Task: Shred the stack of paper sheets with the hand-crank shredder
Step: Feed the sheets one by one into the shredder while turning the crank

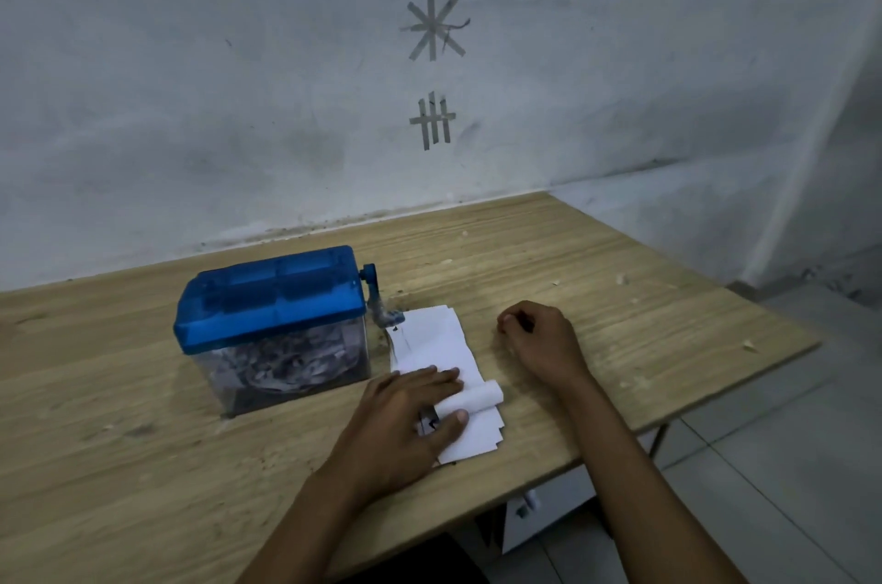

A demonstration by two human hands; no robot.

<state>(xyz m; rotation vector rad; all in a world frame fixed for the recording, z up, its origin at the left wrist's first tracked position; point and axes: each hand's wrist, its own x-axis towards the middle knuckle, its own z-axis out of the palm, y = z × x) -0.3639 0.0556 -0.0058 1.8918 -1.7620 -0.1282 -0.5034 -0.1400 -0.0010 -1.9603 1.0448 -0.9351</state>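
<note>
A hand-crank shredder [272, 321] with a blue lid and a clear bin of shreds stands on the wooden table [143, 416]. Its crank [374, 297] hangs down on the right side. Just right of it lies a stack of white paper sheets [439, 345]. My left hand [405, 416] lies on the stack's near half, fingers fairly straight across it, thumb under a top sheet [472, 399] that curls up into a roll. My right hand [539, 335] rests on the table to the right of the stack, fingers loosely curled, holding nothing.
A grey wall with tape marks [432, 20] rises right behind the table. Small paper scraps [620, 280] dot the right part of the tabletop. The table's right edge drops to a tiled floor [787, 464]. A white object sits under the table.
</note>
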